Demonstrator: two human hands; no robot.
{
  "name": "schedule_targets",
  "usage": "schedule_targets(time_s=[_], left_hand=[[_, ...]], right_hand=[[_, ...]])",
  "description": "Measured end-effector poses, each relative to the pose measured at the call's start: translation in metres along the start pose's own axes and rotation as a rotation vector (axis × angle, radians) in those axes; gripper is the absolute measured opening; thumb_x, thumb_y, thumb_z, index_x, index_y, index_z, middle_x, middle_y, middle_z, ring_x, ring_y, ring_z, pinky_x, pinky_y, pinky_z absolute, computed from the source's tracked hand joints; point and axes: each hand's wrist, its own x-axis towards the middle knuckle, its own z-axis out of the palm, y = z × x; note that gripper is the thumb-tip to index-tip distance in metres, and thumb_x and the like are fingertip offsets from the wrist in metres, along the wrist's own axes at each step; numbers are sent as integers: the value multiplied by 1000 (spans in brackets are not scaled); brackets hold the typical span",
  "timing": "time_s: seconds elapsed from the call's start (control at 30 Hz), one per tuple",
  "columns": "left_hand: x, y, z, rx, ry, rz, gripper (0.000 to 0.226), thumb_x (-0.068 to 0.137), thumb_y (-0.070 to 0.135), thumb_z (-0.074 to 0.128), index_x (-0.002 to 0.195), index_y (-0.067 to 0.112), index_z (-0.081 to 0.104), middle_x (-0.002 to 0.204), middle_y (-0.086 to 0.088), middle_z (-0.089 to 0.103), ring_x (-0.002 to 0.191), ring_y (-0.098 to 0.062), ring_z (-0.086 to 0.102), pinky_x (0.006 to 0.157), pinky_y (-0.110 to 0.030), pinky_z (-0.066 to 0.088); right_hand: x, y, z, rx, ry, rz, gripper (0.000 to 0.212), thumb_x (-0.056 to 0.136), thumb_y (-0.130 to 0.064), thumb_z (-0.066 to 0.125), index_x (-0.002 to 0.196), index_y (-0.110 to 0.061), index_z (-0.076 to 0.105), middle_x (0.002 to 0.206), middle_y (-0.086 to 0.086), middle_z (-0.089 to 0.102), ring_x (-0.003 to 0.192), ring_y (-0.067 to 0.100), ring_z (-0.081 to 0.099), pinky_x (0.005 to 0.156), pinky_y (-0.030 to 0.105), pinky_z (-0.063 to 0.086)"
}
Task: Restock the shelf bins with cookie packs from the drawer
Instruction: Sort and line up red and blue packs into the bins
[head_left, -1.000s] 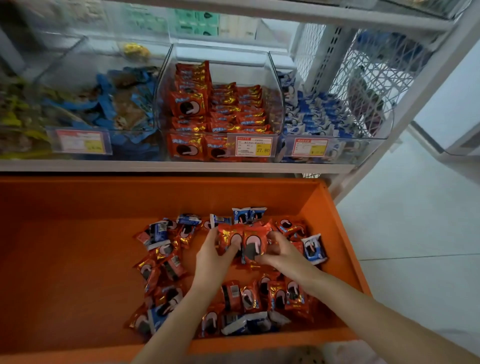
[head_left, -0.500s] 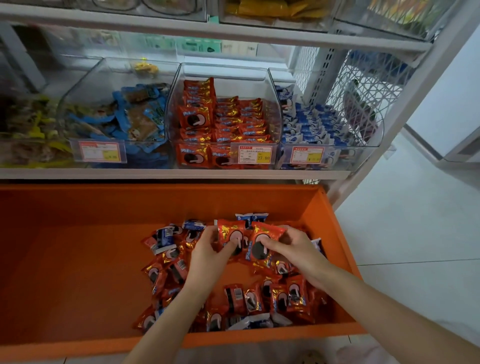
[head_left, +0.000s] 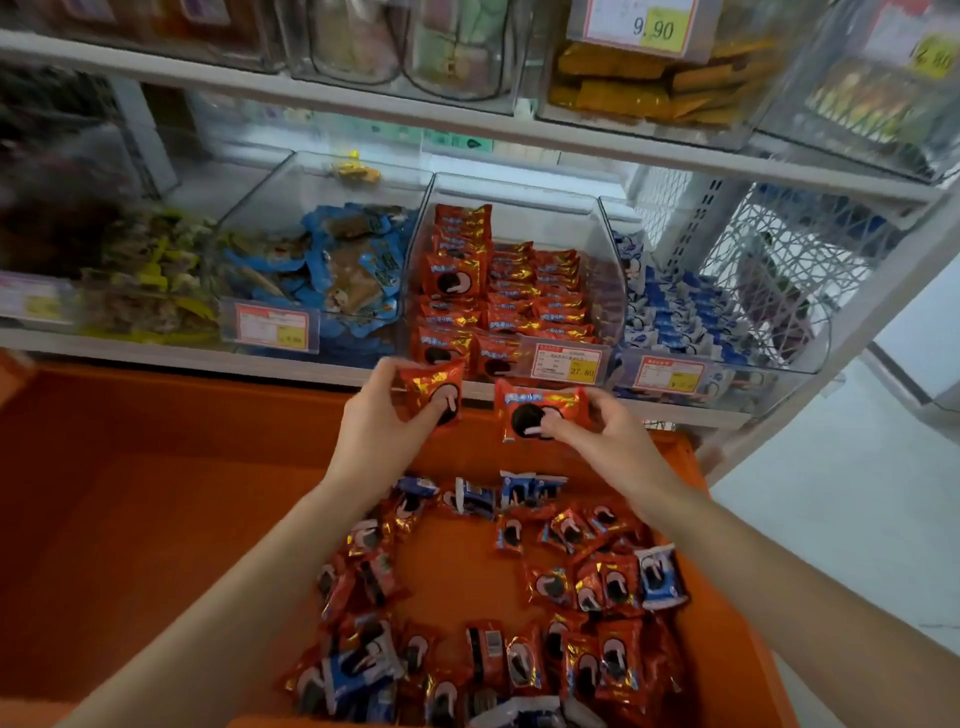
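Nearest the viewer, the orange drawer (head_left: 156, 519) holds dozens of loose cookie packs (head_left: 571, 649), so most restocking remains. Beyond, the grip of the left hand (head_left: 374, 431) pinches one red pack (head_left: 434, 392), that of the right hand (head_left: 610, 439) a second red pack (head_left: 537, 410), both just short of the part-filled clear bin (head_left: 540, 218).

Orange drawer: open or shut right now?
Open. The orange drawer stands pulled out below the shelf, loose cookie packs lying exposed inside. The left hand and right hand each hold a red pack above it.
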Motion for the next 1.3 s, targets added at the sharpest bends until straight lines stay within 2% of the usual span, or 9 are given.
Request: schedule_targets(time_s=[0.1,0.17,0.27,0.37,0.47,0.67,1.1,1.23,1.3], left_hand=[[24,3,-11,-33,55,22,35,85,25,70,114,29,52,92,17,59,83,0,60,63,-12,45],[37,3,-18,-31,78,41,33,84,22,72,111,29,54,89,17,60,80,1,61,60,-8,43],[50,2,-29,-8,108,79,30,83,20,73,104,26,53,88,21,56,76,6,56,56,-2,40],[60,-3,-36,-1,137,88,28,83,19,72,102,23,51,89,19,53,72,10,52,58,1,38],[68,-8,-41,-5,151,84,30,84,20,71,110,21,54,96,13,59,80,3,54,61,1,37],[74,-18,-46,-2,146,103,34,86,23,69,117,21,57,109,5,60,103,-9,55,84,-18,42],[81,-13,-41,-58,157,137,32,85,22,69,114,19,57,105,4,62,93,-1,56,72,4,37],[75,-13,-37,-55,144,146,33,86,22,69,116,18,57,107,5,63,101,-5,56,82,-4,40],[69,-13,-35,-59,137,138,35,86,23,69,118,17,57,108,5,62,103,-6,56,87,-11,42]], right_hand=[[26,-28,6,-15,86,-98,24,84,-31,71,102,-30,55,97,-15,60,89,-3,56,74,7,47],[45,-41,11,-41,154,-171,28,82,-32,73,105,-26,59,105,-9,63,94,6,60,83,18,50],[75,-55,22,-103,202,-244,32,83,-28,72,110,-21,57,114,-4,59,99,7,55,78,11,43],[104,-63,34,-168,226,-287,36,84,-28,71,116,-18,57,120,-1,57,112,12,52,91,25,43],[128,-67,47,-264,256,-308,38,87,-26,68,120,-14,54,124,2,56,109,10,48,82,18,35],[164,-74,71,-454,225,-332,36,91,-26,63,121,-12,50,125,7,58,113,23,55,77,20,36],[197,-71,70,-666,101,-377,41,88,-29,67,123,-11,55,132,12,51,122,28,48,98,33,38],[191,-73,69,-859,257,-533,40,84,-31,70,115,-11,55,124,11,48,118,28,44,96,33,36],[188,-75,71,-846,210,-553,31,86,-27,68,109,-11,57,119,9,50,113,24,48,87,29,38]])
